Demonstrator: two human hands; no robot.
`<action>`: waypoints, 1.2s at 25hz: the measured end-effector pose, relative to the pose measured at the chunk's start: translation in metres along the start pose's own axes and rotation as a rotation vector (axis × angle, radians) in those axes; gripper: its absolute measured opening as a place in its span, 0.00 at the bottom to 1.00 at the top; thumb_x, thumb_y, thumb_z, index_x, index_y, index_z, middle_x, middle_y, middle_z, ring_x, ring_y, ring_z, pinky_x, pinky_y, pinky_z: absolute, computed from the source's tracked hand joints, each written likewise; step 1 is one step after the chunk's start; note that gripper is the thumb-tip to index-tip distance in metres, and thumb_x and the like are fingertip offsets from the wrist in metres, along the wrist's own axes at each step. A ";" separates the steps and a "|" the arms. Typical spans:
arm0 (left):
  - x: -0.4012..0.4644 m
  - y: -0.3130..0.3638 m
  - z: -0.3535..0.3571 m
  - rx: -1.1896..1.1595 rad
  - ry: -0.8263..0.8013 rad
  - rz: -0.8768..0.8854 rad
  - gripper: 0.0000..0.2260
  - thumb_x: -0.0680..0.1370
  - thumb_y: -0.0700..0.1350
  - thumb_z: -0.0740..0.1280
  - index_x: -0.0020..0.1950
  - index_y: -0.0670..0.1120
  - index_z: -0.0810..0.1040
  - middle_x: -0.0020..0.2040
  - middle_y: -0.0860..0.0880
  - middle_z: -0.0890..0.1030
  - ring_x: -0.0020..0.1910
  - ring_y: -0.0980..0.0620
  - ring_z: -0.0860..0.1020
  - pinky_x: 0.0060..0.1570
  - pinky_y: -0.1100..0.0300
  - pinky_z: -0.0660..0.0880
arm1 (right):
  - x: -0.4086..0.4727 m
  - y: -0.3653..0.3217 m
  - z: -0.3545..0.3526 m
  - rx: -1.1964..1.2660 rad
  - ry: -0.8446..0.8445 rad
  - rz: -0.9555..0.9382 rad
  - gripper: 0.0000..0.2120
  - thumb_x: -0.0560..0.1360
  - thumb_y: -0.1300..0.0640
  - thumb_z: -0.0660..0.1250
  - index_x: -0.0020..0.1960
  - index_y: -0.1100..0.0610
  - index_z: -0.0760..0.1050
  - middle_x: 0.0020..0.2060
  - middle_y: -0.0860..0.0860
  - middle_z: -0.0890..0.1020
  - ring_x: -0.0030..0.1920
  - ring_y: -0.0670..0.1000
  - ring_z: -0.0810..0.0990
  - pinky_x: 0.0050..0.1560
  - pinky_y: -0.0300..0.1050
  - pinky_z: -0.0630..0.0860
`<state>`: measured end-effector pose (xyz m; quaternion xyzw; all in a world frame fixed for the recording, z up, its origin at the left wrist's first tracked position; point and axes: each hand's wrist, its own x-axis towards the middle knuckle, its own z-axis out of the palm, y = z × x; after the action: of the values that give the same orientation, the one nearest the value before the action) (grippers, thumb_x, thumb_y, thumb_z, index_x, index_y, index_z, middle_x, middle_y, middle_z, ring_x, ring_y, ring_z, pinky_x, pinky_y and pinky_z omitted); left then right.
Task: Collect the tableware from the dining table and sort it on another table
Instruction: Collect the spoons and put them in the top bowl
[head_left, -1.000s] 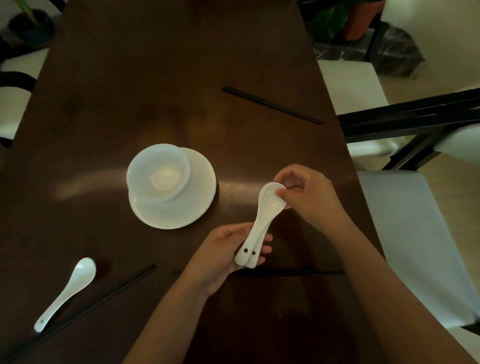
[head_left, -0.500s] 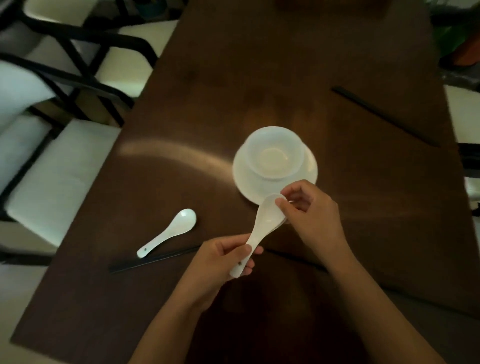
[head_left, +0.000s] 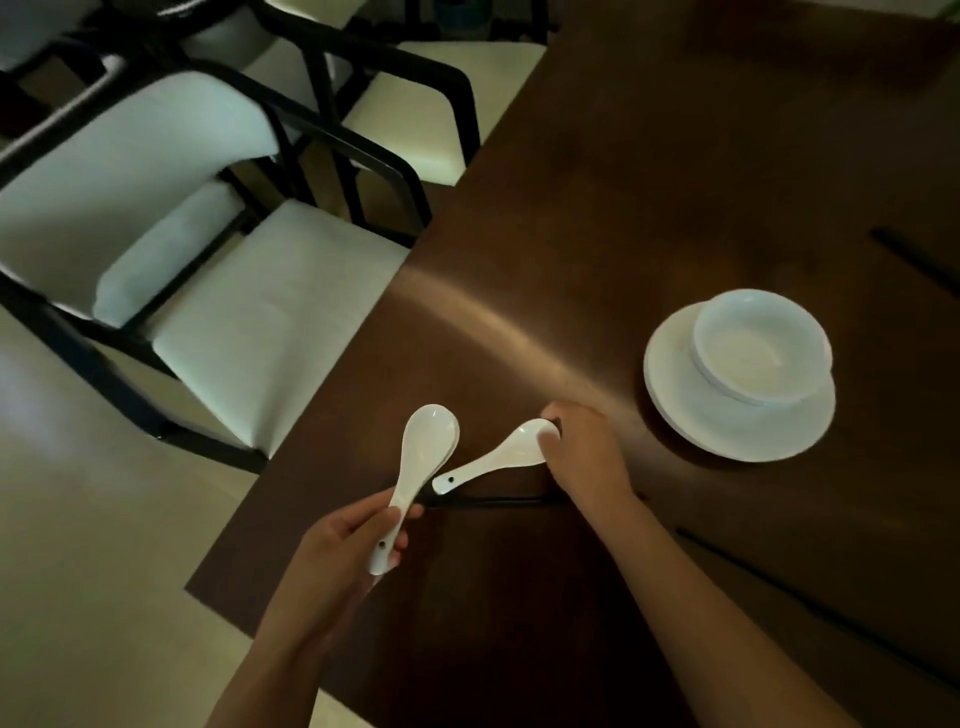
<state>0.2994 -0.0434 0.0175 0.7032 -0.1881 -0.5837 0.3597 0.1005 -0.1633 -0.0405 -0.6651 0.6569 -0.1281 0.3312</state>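
My left hand (head_left: 340, 551) grips the handles of stacked white ceramic spoons (head_left: 422, 460), held upright above the dark wooden table's (head_left: 597, 208) left edge. My right hand (head_left: 589, 457) pinches the bowl of another white spoon (head_left: 491, 460) that lies low over the table, handle pointing left. A white bowl (head_left: 761, 345) sits on stacked white plates (head_left: 691, 410) to the right. Black chopsticks (head_left: 488, 501) lie under the right hand; more chopsticks (head_left: 769, 582) lie along my right forearm, and another pair (head_left: 914, 257) at the right edge.
White-cushioned chairs with black frames (head_left: 260, 322) stand against the table's left side, a second one (head_left: 426, 104) further back. Pale floor (head_left: 78, 571) lies at the lower left beyond the table corner.
The view swung left. My right hand let go of the stacked spoons and reached to the lone spoon on the table, now pinching its bowl. My left hand keeps the stack.
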 end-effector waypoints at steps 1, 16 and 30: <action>0.004 0.002 0.000 0.000 0.001 0.003 0.09 0.77 0.37 0.62 0.49 0.44 0.82 0.36 0.47 0.84 0.35 0.53 0.75 0.40 0.58 0.73 | 0.002 0.000 -0.002 0.013 0.018 0.023 0.09 0.75 0.61 0.59 0.50 0.58 0.77 0.47 0.54 0.81 0.46 0.52 0.77 0.44 0.40 0.67; -0.019 0.119 0.088 -0.076 -0.339 0.140 0.10 0.79 0.42 0.59 0.49 0.41 0.79 0.44 0.41 0.80 0.37 0.53 0.79 0.37 0.64 0.76 | -0.032 -0.061 -0.172 0.447 0.149 -0.041 0.02 0.70 0.56 0.72 0.41 0.52 0.79 0.37 0.49 0.83 0.37 0.47 0.82 0.36 0.37 0.79; -0.029 0.160 0.144 0.252 -0.641 0.218 0.13 0.77 0.39 0.63 0.39 0.46 0.86 0.33 0.50 0.79 0.33 0.57 0.74 0.31 0.67 0.72 | -0.043 -0.032 -0.225 0.139 0.397 0.035 0.10 0.68 0.53 0.73 0.46 0.47 0.75 0.38 0.42 0.76 0.37 0.45 0.76 0.35 0.36 0.74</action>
<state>0.1792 -0.1719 0.1448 0.4989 -0.4356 -0.7052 0.2528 -0.0152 -0.1861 0.1581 -0.5909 0.7102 -0.2959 0.2425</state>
